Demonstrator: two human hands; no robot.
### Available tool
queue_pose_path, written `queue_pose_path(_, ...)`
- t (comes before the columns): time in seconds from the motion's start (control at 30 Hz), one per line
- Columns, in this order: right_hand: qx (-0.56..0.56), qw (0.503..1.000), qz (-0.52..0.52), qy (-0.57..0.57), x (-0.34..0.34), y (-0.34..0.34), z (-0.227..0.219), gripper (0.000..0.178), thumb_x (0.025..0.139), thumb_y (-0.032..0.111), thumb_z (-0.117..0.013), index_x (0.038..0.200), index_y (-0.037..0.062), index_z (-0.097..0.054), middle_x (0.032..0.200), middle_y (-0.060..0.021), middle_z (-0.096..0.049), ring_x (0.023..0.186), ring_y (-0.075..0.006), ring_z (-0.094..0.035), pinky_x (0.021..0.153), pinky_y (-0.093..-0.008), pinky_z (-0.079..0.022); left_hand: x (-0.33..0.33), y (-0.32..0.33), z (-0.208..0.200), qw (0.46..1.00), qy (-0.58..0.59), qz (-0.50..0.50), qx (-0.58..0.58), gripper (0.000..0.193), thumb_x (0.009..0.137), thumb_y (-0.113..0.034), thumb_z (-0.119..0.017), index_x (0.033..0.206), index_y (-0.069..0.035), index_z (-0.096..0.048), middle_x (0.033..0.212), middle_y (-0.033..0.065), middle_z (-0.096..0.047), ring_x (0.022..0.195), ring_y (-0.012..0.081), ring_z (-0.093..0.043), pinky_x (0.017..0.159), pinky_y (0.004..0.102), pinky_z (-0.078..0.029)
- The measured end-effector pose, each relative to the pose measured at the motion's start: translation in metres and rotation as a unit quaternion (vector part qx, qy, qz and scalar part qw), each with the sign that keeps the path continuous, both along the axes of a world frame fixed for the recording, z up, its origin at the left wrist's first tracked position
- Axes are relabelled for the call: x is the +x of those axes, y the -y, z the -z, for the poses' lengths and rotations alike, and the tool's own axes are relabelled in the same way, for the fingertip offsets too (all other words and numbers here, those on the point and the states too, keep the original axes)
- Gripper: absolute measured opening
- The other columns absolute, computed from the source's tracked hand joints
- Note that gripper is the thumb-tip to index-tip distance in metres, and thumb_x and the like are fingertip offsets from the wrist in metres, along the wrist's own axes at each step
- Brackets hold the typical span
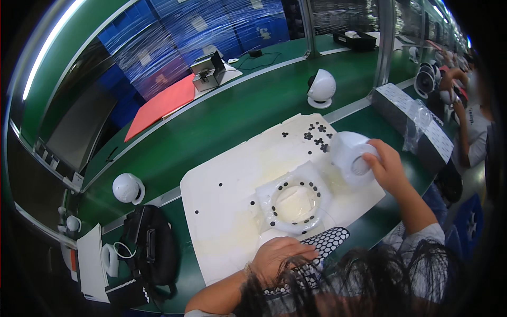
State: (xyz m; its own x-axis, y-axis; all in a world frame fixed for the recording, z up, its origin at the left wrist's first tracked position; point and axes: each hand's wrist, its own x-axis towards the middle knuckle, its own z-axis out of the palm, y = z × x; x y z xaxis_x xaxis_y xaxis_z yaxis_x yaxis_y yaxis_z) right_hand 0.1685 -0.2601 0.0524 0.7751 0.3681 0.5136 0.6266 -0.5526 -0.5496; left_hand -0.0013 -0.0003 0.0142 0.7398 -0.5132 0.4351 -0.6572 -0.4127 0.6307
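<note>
My right hand [390, 168] grips a white rounded plastic device [346, 150] by its round base, raised over the right part of a pale board [227, 227]. Just left of it lies a white padded ring [269, 193] wrapped in clear film, with several black dots around its opening. Below the ring my left hand [277, 259] is closed over a black-and-white honeycomb-patterned sheet [330, 240]; hair in front partly covers the fingers and the sheet. Small black round pads [308, 136] cluster at the board's far right corner, and a few others lie scattered toward its left.
Similar white devices stand at the back [321, 89] and left [128, 188]. A black bag [150, 243] sits at the left, and a long patterned box [412, 124] at the right. Behind are a metal case [207, 74] and a red sheet [163, 105]. Other people work at far right.
</note>
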Motion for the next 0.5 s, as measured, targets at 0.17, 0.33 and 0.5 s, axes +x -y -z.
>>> queue_pose_path(0.17,0.143,0.926,-0.271,-0.220,-0.009,-0.076,-0.025,0.028,0.081,0.019,-0.057,0.102,0.0003,-0.054,0.088,-0.0096,-0.059,0.082,-0.0141,-0.056,0.071,-0.0280,-0.045,-0.001,-0.003,-0.005,1.000,0.022,-0.007,0.001,0.035,0.070,-0.009,-0.054,0.105,-0.006,-0.058,0.101,0.0056,-0.060,0.082,0.0218,-0.056,0.072,0.0310,-0.045)
queue_pose_path(0.33,0.025,0.919,-0.301,-0.252,-0.003,-0.095,-0.013,0.035,0.080,0.026,-0.057,0.105,0.0017,-0.053,0.091,-0.0120,-0.058,0.084,-0.0222,-0.057,0.076,-0.0309,-0.044,0.004,-0.004,0.000,0.990,0.032,-0.087,-0.108,0.035,0.064,-0.002,-0.061,0.099,-0.004,-0.060,0.095,0.0089,-0.061,0.080,0.0247,-0.056,0.072,0.0327,-0.045)
queue_pose_path(0.5,0.094,0.972,-0.216,-0.003,-0.018,-0.077,-0.002,0.043,0.077,0.028,-0.061,0.111,0.0042,-0.049,0.099,-0.0085,-0.055,0.095,-0.0269,-0.050,0.087,-0.0342,-0.035,0.003,-0.006,-0.010,0.969,-0.046,-0.181,-0.164,0.025,0.067,0.002,-0.064,0.092,0.000,-0.062,0.086,0.0108,-0.062,0.076,0.0247,-0.057,0.069,0.0301,-0.044)
